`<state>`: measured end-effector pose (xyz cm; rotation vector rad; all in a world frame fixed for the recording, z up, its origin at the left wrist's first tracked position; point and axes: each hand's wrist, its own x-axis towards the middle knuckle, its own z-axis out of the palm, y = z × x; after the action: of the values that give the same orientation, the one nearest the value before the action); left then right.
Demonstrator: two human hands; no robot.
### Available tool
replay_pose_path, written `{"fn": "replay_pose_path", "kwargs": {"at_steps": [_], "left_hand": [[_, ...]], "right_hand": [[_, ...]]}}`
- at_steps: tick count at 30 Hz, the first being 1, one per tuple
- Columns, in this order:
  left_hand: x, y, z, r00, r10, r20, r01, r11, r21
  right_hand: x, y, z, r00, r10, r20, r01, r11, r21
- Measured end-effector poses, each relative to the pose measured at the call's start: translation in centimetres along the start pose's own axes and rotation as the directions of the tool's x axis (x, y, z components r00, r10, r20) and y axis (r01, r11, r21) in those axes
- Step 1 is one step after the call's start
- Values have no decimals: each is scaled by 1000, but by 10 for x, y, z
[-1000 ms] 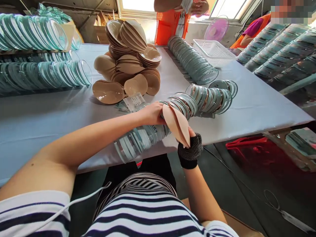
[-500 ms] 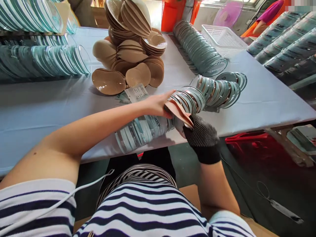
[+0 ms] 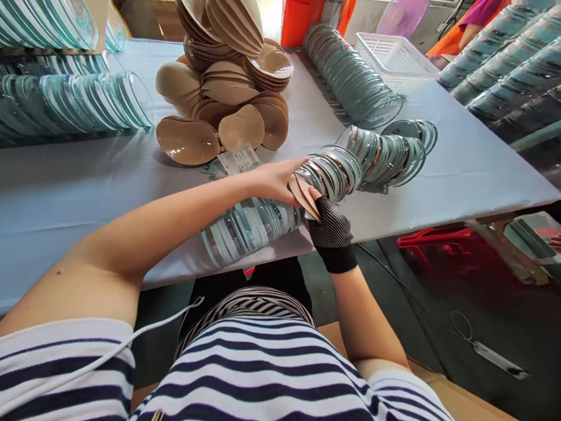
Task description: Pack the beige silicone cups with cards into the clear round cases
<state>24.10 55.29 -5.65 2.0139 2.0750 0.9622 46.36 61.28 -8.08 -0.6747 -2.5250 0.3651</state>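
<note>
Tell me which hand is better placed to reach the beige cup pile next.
Probably the left hand: it is nearer the beige cup pile. The gloved right hand sits farther off, pinching the beige piece that the left hand also seems to touch.

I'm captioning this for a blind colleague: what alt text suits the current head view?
A right hand in a black glove holds a beige, curved, layered piece, with a bare left hand at its other end, among clear, round, plastic-looking cases on a white-covered table. Beyond sits a pile of glossy beige cups.
</note>
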Motion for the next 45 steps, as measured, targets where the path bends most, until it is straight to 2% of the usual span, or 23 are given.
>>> {"fn": "replay_pose_path", "kwargs": {"at_steps": [4,8,11,14,18,20,24,28,30,32,35,37,41,45], "left_hand": [[-2,11,-8,978,-29,208,38,998,-42],[-1,18,-14,950,-78,301,96,994,-44],[-1,21,-19,927,-116,356,127,992,-6],[-1,23,-23,917,-143,373,146,989,20],[-3,26,-26,923,-124,364,128,992,15],[-4,24,-24,923,-131,363,129,991,28],[-3,16,-19,927,-126,352,112,992,61],[-5,17,-18,933,-119,341,105,993,60],[-7,17,-17,940,-99,327,94,995,31],[-7,17,-17,960,-56,275,61,998,-7],[-7,18,-16,978,71,195,-69,997,-20],[-6,20,-16,963,156,222,-158,987,-8],[-3,26,-17,917,226,328,-233,972,-19],[-1,30,-19,892,305,333,-304,951,-57]], "right_hand": [[8,-2,2,999,10,-44,-15,995,-101],[12,8,8,989,55,-140,-85,972,-218],[21,15,23,992,71,-100,-95,962,-256],[27,13,23,997,67,-45,-76,960,-270],[17,1,-7,983,141,119,-100,949,-300],[9,-4,-12,968,188,166,-132,944,-301],[7,-3,11,971,173,163,-133,964,-230],[7,1,31,931,281,231,-233,948,-217],[5,1,27,920,293,260,-240,946,-216],[4,3,17,925,249,286,-206,963,-174],[3,5,2,946,220,239,-208,975,-73],[2,7,-1,958,229,172,-228,973,-25],[2,11,11,964,243,104,-245,970,3],[4,13,24,961,272,52,-276,955,113]]}}
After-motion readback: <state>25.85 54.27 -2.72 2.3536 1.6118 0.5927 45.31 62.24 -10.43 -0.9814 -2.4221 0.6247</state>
